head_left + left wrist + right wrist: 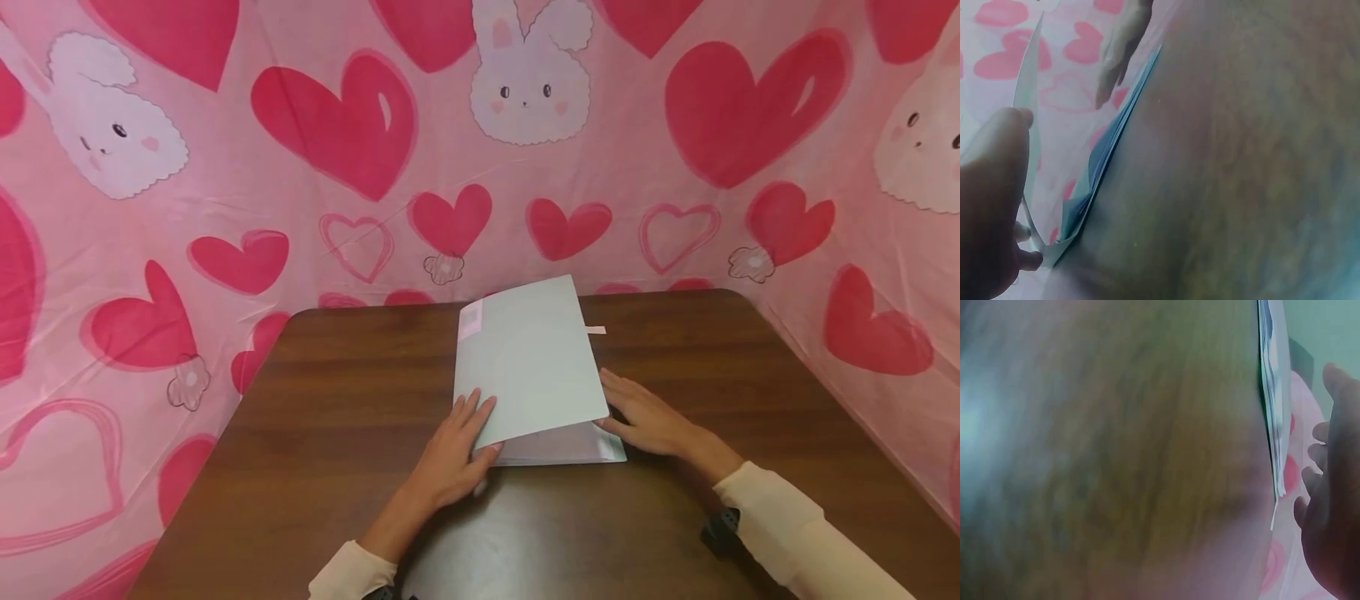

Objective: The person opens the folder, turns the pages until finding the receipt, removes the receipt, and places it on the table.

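A pale grey-green folder (528, 358) lies on the table with its front cover raised at an angle. Clear sleeves or sheets (558, 444) show under the cover along the near edge. My left hand (450, 458) rests at the folder's left side, fingers extended over the cover near the spine. In the left wrist view, its thumb (1007, 144) lies against the lifted cover. My right hand (652, 417) is at the folder's right edge, close to the cover's near corner. The right wrist view shows its fingers (1313, 478) spread beside the stacked sheets (1274, 419).
The dark brown wooden table (360, 383) carries the folder. A small light tab (596, 330) sticks out at the folder's right, and a pink label (471, 319) sits at the cover's far left corner. Pink cloth (615, 167) with hearts and rabbits hangs behind and at both sides.
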### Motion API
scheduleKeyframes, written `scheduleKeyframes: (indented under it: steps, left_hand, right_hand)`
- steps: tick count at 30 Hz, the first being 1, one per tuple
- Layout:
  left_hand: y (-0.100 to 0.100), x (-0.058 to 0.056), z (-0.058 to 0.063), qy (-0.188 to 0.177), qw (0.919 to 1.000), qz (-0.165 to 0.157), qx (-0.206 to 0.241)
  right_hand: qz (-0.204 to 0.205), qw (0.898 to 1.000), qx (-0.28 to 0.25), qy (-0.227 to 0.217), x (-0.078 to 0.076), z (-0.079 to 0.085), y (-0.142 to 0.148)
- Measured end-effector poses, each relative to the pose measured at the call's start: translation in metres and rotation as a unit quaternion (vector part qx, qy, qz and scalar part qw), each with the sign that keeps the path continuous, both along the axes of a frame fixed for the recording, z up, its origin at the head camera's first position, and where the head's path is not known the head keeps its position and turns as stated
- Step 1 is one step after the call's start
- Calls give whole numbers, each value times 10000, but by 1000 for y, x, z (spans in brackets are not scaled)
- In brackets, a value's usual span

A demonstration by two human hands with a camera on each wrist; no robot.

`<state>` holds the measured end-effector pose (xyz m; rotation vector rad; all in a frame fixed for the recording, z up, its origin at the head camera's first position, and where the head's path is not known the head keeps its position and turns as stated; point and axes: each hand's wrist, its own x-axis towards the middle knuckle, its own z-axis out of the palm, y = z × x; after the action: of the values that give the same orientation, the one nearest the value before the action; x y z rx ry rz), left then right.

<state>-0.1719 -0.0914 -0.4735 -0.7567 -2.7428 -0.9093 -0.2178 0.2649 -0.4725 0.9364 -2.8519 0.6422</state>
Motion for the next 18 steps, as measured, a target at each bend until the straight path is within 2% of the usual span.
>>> scheduleKeyframes:
  steps: [5,11,18]
  left_hand:
    - [0,1,-1,-26,9999,73,146]
    - [1,4,-1,103,9995,107,263]
    - [3,10,-2,610,9962,223,579]
  right_hand:
    - [154,9995,-64,-263,-1,-4,-5]
    - [267,9991,196,-273,-1,-12,-9]
    - [126,9974,509,-503,2,-12,-9]
